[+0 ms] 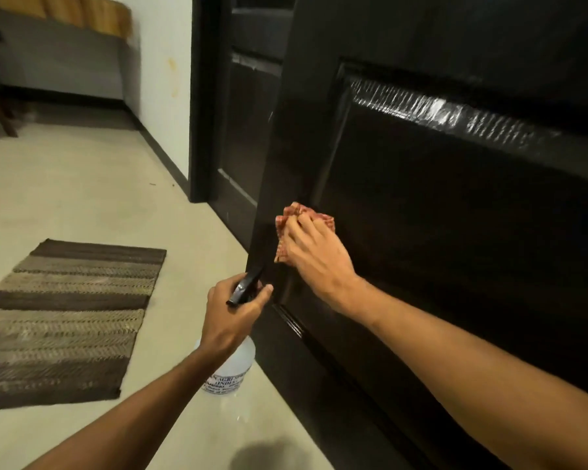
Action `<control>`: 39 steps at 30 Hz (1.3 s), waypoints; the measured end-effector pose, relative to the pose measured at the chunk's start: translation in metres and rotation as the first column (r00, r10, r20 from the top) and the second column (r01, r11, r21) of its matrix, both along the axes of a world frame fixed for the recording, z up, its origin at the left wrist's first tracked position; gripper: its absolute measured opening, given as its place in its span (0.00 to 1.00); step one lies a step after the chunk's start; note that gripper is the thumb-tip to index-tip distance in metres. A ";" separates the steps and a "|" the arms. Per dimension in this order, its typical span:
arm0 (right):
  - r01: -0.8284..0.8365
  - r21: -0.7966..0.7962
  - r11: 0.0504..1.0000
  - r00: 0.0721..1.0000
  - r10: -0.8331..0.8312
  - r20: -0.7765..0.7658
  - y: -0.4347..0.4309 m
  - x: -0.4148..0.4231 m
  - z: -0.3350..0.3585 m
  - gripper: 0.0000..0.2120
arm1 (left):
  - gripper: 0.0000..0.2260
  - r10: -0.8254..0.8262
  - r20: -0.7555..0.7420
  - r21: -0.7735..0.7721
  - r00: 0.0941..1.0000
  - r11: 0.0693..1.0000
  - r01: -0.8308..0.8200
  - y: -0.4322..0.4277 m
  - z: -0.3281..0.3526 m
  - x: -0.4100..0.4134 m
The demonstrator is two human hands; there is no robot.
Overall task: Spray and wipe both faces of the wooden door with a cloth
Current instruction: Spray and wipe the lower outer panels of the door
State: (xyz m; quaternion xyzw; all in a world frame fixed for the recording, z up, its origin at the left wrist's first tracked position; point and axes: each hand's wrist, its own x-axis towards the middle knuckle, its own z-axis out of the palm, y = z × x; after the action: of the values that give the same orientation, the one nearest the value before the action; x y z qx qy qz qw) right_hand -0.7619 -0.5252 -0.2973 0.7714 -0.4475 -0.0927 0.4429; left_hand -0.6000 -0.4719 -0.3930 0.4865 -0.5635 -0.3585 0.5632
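A dark, glossy wooden door (455,215) with raised panels fills the right side and stands ajar. My right hand (316,256) presses a red checked cloth (294,217) flat against the door near its free edge, low on the large panel. My left hand (233,315) grips the black trigger head of a clear spray bottle (236,368) with a printed label, held just left of the door's edge above the floor. Wet streaks shine along the panel's upper moulding.
A brown and grey striped mat (65,317) lies on the pale floor at the left. The black door frame (201,96) and a second dark panel stand behind the door's edge. A white wall, a grey sofa base and a wooden chair leg sit at the far left.
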 end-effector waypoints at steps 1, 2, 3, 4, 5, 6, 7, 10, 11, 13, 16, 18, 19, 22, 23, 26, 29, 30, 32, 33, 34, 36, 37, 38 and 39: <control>0.004 -0.017 1.000 0.999 -0.004 0.041 0.005 -0.002 0.015 0.25 | 0.07 0.008 0.004 -0.008 1.000 1.000 -0.008 0.003 0.007 0.002; 0.019 -0.019 1.000 0.998 -0.018 0.066 0.012 -0.006 0.026 0.25 | 0.07 0.012 0.013 -0.024 1.000 1.000 -0.011 0.006 0.016 0.003; 0.025 0.002 1.000 0.999 -0.025 0.043 0.022 -0.009 0.031 0.26 | 0.07 0.009 0.022 -0.029 1.000 1.000 -0.008 0.010 0.023 0.003; 0.036 0.037 0.999 0.999 -0.035 -0.020 0.032 -0.013 0.033 0.27 | 0.07 0.011 0.025 -0.042 1.000 0.999 -0.010 0.014 0.031 0.003; 0.046 0.067 0.997 0.996 -0.041 -0.080 0.045 -0.018 0.045 0.28 | 0.07 0.017 0.022 -0.062 1.000 0.998 -0.015 0.021 0.047 0.003; 0.042 0.055 0.998 0.995 -0.037 -0.094 0.049 -0.023 0.058 0.29 | 0.07 0.020 0.021 -0.070 1.000 0.997 -0.018 0.022 0.055 0.004; 0.046 -0.012 0.999 0.997 -0.047 -0.058 0.052 -0.025 0.082 0.30 | 0.07 0.021 0.027 -0.075 0.999 0.997 -0.019 0.025 0.067 0.004; 0.136 -0.251 0.958 0.985 -0.105 0.134 0.062 -0.027 0.153 0.31 | 0.07 0.031 0.046 -0.105 0.998 0.994 -0.026 0.031 0.088 0.006; 0.153 -0.226 0.962 0.978 -0.114 0.174 0.069 -0.028 0.163 0.31 | 0.07 0.033 0.047 -0.103 0.998 0.994 -0.028 0.036 0.092 0.004; 0.139 -0.090 0.986 0.980 -0.124 0.154 0.081 -0.033 0.155 0.33 | 0.06 0.036 0.033 -0.092 0.999 0.995 -0.032 0.044 0.098 -0.003; 0.156 0.061 0.986 0.987 -0.154 -0.032 0.105 -0.051 0.129 0.33 | 0.06 0.009 -0.006 -0.075 1.000 0.997 -0.010 0.053 0.114 -0.016; 0.124 0.009 0.992 0.992 -0.124 0.012 0.110 -0.057 0.154 0.33 | 0.07 -0.001 -0.018 -0.077 1.000 0.997 -0.001 0.056 0.131 -0.019; 0.111 -0.062 0.992 0.992 -0.107 0.069 0.107 -0.054 0.174 0.32 | 0.07 -0.010 -0.027 -0.078 1.000 0.997 0.007 0.056 0.139 -0.019; 0.102 -0.224 0.969 0.985 -0.068 0.157 0.098 -0.039 0.224 0.27 | 0.08 -0.019 -0.033 -0.093 0.999 0.996 0.016 0.051 0.160 -0.017; 0.106 -0.205 0.973 0.984 -0.073 0.164 0.092 -0.034 0.227 0.26 | 0.08 -0.023 -0.027 -0.100 0.999 0.995 0.020 0.048 0.166 -0.018; 0.070 -0.103 0.992 0.998 -0.070 0.005 0.086 -0.024 0.206 0.30 | 0.07 -0.046 -0.040 -0.107 0.998 0.993 0.041 0.038 0.176 -0.018; 0.002 -0.121 0.993 1.000 -0.003 -0.004 0.068 -0.016 0.223 0.29 | 0.07 -0.053 -0.050 -0.100 0.997 0.994 0.047 0.027 0.176 -0.015; 0.006 -0.162 0.987 0.999 0.001 0.042 0.057 -0.009 0.237 0.29 | 0.07 -0.049 -0.050 -0.099 0.998 0.994 0.044 0.019 0.177 -0.012; 0.008 -0.192 0.981 0.995 0.012 0.103 0.042 0.004 0.251 0.26 | 0.07 -0.037 -0.032 -0.103 0.999 0.994 0.034 0.009 0.175 -0.007; 0.009 -0.161 0.987 0.996 0.005 0.086 0.036 0.012 0.247 0.25 | 0.06 -0.030 -0.026 -0.105 0.999 0.994 0.027 0.005 0.172 -0.005; 0.012 -0.119 0.993 0.998 -0.005 0.062 0.034 0.015 0.238 0.24 | 0.06 -0.023 -0.021 -0.103 1.000 0.995 0.020 0.003 0.170 -0.005; 0.035 -0.059 0.998 0.998 -0.032 0.046 0.033 0.010 0.221 0.24 | 0.06 -0.020 -0.016 -0.089 1.000 0.996 0.019 0.001 0.167 -0.006; 0.041 -0.059 0.997 0.996 -0.036 0.079 0.035 0.004 0.224 0.23 | 0.06 -0.031 -0.020 -0.085 0.999 0.996 0.029 0.001 0.168 -0.008; 0.036 -0.086 0.996 0.993 -0.026 0.113 0.037 -0.001 0.234 0.23 | 0.06 -0.039 -0.020 -0.096 0.999 0.995 0.037 0.003 0.173 -0.009; 0.038 -0.118 0.992 0.990 -0.021 0.139 0.040 -0.006 0.245 0.22 | 0.07 -0.046 -0.023 -0.110 0.999 0.993 0.043 0.003 0.178 -0.010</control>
State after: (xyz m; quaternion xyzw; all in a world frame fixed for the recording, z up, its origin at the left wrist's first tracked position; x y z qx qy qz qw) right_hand -0.7682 -0.4851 -0.0527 0.7412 -0.4929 -0.0188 0.4553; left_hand -0.6099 -0.4685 -0.2154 0.4379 -0.5858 -0.3457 0.5878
